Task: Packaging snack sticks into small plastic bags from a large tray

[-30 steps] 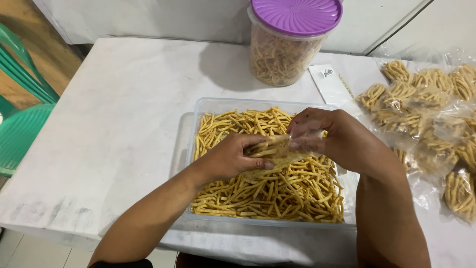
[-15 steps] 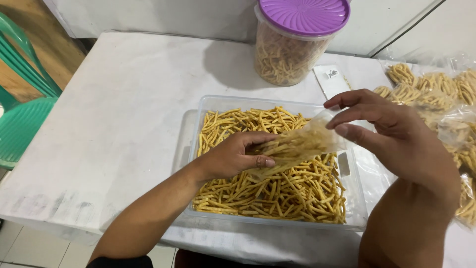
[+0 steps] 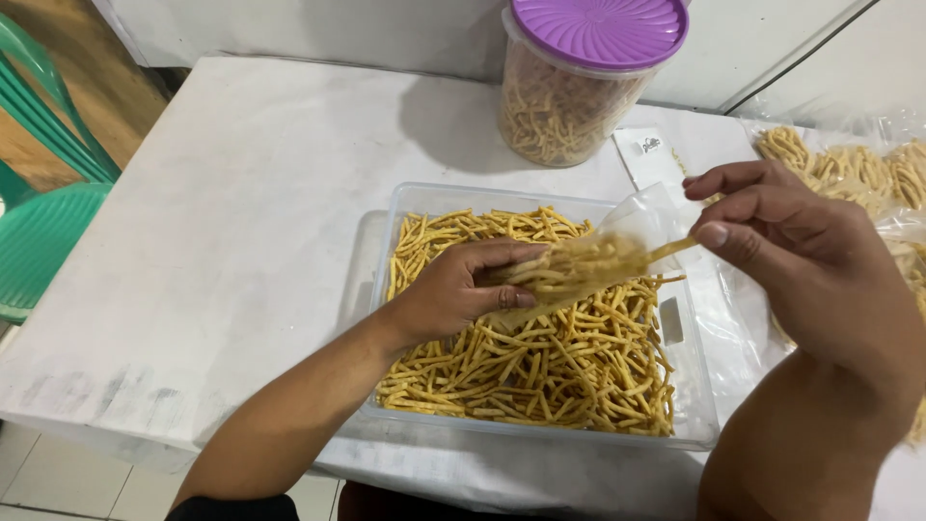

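While clamped on a small clear bag [image 3: 588, 265] from both ends, left hand [image 3: 458, 294] wrapped round the bag's filled bottom, fingers curled shut over it; right hand [image 3: 796, 246] pinching the open top edge between thumb and fingertips, other fingers spread. Bag thin, glossy, crinkled plastic, stuffed with thin yellow sticks [image 3: 540, 357], rigid, matte, roughly equal in length. Held tilted just above the tub [image 3: 400, 207], over its middle, not touching the heap below.

Tub: clear rectangular plastic, rounded corners, low walls, near full of the same sticks in a loose tangle. Near rim close to the table [image 3: 222, 232] edge; broad bare surface left of tub. Right of tub, crowded: filled packets [image 3: 858, 169] in a shiny pile, near the right hand. Behind tub, a round clear jar [image 3: 559, 106] packed with sticks, ribbed purple lid [image 3: 598, 29] shut on it. Flat white card [image 3: 651, 159] between jar and packets, just behind tub's far right corner.

Table cover white, scuffed, grey smudges along front edge. Pale wall behind jar. Far left of tub, green plastic chairs [image 3: 43, 193], stacked; wooden floor past them, tile below the table front.
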